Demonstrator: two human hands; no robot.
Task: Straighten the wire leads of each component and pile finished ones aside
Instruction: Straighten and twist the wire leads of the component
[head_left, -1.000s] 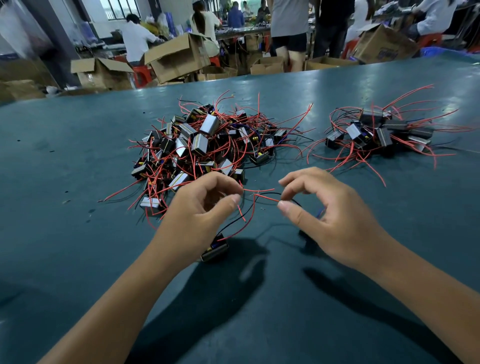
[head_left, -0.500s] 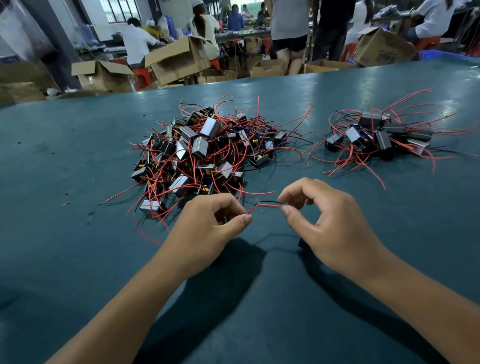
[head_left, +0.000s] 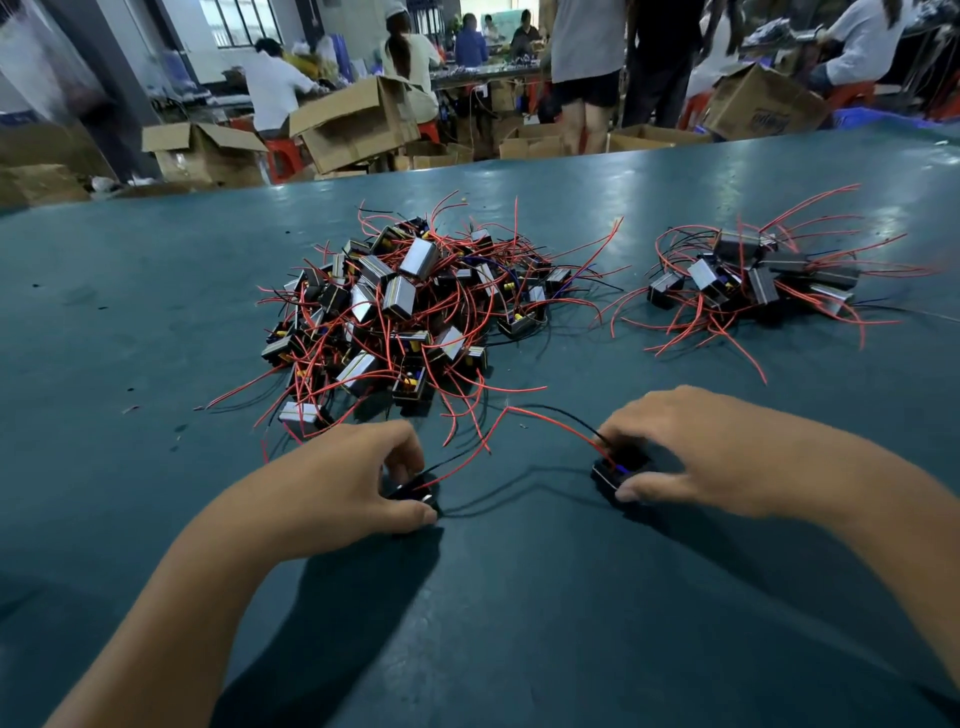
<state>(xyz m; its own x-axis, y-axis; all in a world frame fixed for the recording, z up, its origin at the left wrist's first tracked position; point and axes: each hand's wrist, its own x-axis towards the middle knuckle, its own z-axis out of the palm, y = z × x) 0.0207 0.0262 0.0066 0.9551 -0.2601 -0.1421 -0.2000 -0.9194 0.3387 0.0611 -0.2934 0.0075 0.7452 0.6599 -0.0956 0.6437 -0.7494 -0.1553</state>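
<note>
A big tangled heap of small black components (head_left: 400, 306) with red and black leads lies mid-table. A smaller pile (head_left: 748, 275) of the same parts lies at the right. My left hand (head_left: 337, 478) grips one black component (head_left: 415, 491) against the table, mostly hidden under the fingers. My right hand (head_left: 691, 452) grips a second black component (head_left: 615, 473) between thumb and fingers. Red and black leads (head_left: 550, 418) rise from it toward the big heap. Another thin lead runs along the table between the two components.
The table is a wide teal surface (head_left: 156, 312). Beyond its far edge stand open cardboard boxes (head_left: 353, 122) and several people at other benches. Small bits of debris dot the table at the left.
Both hands have dropped from pinching the leads in the air to the table and moved apart. Each now grips a component body.
</note>
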